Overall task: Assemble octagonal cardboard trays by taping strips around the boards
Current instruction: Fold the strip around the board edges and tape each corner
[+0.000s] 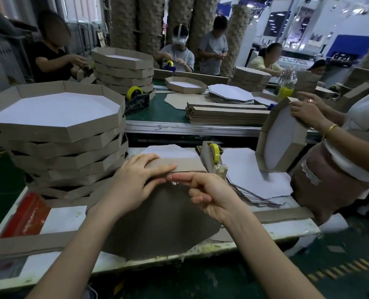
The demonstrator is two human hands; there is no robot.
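Strip [185, 164] under left hand [136, 180], right hand [209, 190] pinches tape [174, 180]

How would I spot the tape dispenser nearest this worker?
Find the tall stack of trays on the left, then look right. The dispenser stands just beyond the right hand, which pinches clear tape. Unlike the dark dispenser farther back, its body is tan.

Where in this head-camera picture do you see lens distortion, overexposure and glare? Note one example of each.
Head view: the wide lens tilts the stack of brown octagonal cardboard trays outward; the white machines at the frame's upper right are washed out; light glints on the clear tape piece pinched by the right hand, beside the sharp left hand.
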